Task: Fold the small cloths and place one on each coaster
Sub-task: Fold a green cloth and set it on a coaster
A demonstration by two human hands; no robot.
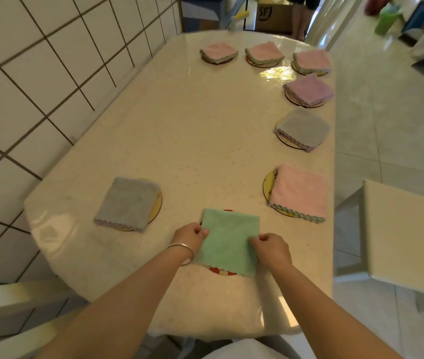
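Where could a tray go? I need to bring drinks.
The table is bare in its middle and along the tiled wall. Cloths on coasters crowd the far end, right edge and near end, where both hands hold the green cloth.

The green cloth (227, 242) hides nearly all of its red coaster (220, 271); the far person (303, 14) is cut off by the top edge.

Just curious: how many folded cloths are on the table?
8: three pink far end; purple, grey, pink right edge; grey left; green in both hands.
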